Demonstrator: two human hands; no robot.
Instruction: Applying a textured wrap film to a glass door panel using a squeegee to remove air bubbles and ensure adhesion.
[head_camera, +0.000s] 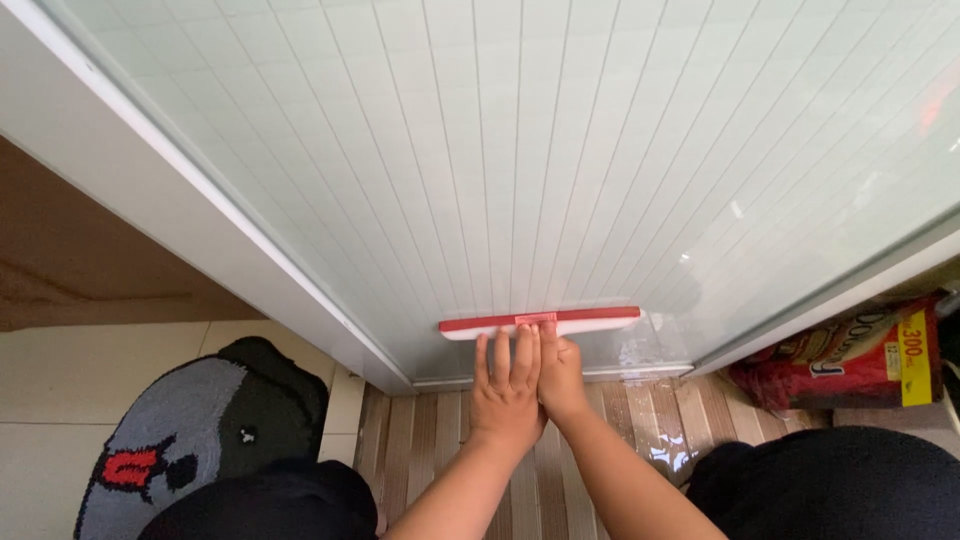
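Left hand lies flat over right hand; both grip the red squeegee, pressed low on glass door.

The squeegee's handle is hidden under the left hand and right hand. The red bag at right is partly behind the door frame. The animal-shaped mat near left runs off the bottom edge.

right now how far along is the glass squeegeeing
Nearly at the bottom: the red squeegee sits low on the glass door, both hands, left hand and right hand, pressing it. Glass above looks streak-free. Left: droplets at the lower right corner and water on the wooden floor.
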